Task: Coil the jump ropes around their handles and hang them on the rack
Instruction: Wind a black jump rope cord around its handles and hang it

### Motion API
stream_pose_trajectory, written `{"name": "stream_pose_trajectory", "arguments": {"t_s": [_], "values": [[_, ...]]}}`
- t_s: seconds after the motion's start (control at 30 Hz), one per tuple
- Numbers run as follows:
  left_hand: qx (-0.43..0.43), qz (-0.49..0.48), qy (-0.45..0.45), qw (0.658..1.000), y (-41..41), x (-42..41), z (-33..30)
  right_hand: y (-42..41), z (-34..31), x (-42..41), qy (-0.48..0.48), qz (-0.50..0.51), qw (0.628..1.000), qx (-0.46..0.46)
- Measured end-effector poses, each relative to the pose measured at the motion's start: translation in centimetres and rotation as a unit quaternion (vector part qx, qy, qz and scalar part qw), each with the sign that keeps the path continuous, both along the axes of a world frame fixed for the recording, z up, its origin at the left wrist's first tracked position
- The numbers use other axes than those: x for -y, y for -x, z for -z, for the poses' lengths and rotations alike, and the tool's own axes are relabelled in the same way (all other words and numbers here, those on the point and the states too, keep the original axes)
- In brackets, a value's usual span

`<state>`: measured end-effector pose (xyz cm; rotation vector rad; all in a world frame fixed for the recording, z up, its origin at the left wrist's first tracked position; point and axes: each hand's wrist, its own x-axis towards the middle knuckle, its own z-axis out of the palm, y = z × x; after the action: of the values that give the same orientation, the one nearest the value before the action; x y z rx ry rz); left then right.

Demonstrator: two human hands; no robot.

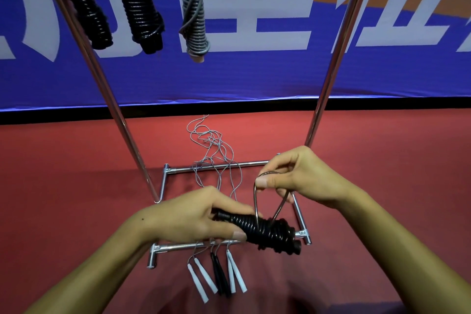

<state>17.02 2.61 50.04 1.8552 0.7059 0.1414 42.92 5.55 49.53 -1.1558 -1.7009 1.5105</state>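
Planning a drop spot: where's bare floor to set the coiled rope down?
Bare red floor left of the rack's base frame, and right of it. Crowded: loose grey ropes lie tangled across the frame, and loose handles sit just in front of its near bar.

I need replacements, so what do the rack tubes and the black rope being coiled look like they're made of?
The rack tubes look like polished or chrome-plated metal: bright mirror highlights run along them. The black rope, held by the left hand, looks like glossy plastic or a PVC-coated cord: each turn shows a sharp shine. The loop pinched by the right hand holds a springy curve, so a wire core is possible.
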Motion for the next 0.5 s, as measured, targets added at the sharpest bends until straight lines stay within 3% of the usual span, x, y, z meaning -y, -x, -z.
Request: {"name": "stream_pose_trajectory", "arguments": {"t_s": [0.13, 0.33, 0.5], "values": [[0.035, -0.023, 0.011, 0.999, 0.5, -0.3, -0.2, -0.2, 0.3, -0.2, 0.055, 0.032, 0.995, -0.081], [0.044, -0.041, 0.042, 0.997, 1.1, -0.2, -0.6, 0.5, 1.6, -0.7, 0.168, -0.025, 0.957, -0.234], [0.039, -0.042, 0.058, 0.997, 1.2, -0.1, -0.5, 2.2, 1.7, -0.3, 0.205, -0.046, 0.947, -0.244]]}}
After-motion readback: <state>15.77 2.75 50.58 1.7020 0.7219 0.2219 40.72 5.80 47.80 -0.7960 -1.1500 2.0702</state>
